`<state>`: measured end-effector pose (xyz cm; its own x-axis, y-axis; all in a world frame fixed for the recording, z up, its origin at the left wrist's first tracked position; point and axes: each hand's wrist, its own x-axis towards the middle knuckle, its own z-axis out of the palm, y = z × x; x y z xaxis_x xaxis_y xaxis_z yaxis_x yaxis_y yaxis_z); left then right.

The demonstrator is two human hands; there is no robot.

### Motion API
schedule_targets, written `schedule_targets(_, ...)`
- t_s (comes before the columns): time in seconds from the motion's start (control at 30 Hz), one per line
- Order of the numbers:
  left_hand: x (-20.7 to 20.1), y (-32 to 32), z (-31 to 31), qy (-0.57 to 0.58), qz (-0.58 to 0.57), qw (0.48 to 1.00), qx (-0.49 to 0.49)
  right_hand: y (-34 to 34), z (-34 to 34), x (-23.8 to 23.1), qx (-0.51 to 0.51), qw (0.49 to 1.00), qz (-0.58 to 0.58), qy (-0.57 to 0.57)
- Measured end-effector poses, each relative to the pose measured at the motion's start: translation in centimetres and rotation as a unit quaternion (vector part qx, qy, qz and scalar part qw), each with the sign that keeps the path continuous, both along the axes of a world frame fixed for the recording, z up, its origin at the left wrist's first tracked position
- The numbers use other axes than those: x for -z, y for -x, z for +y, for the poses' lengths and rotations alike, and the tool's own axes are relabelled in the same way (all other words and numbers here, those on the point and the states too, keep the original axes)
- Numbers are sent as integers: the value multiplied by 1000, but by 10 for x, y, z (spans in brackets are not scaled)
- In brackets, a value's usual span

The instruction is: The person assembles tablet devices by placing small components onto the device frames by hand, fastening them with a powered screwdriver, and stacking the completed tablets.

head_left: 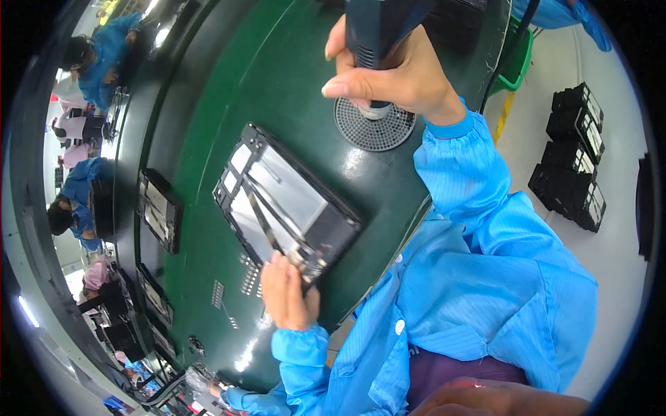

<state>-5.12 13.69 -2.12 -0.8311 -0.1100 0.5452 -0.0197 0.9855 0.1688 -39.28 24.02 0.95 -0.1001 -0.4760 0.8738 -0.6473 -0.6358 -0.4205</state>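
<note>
My right hand (pixel 399 76) is wrapped round a black electric screwdriver (pixel 368 35), held upright. Its pale lower end meets a round, perforated screw tray (pixel 371 135) full of small holes. An opened tablet (pixel 284 201) lies at a slant on the green bench, its silver battery area and dark flat cables exposed. At the tablet's near end, the fingers of my left hand (pixel 288 291) are closed on its edge beside the cable connectors. What lies exactly under those fingertips is hidden.
Strips of small parts (pixel 250 276) lie left of my left hand. More opened tablets (pixel 159 211) sit on the line at the left, with people in blue beyond. A green bin (pixel 517 59) stands at the right, and stacked black trays (pixel 572 156) are on the floor.
</note>
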Motion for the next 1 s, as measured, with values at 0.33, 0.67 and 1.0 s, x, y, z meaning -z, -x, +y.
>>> schedule_targets(0.33,40,8,49,-175,-69,981,-58,-28,2,19,36,938,-321,-129)
schedule_targets(0.67,30,22,35,-252,74,964,-44,-21,3,18,59,947,-285,-139)
schedule_targets(1.0,22,8,22,-319,150,919,-178,-21,2,24,34,937,-321,-136)
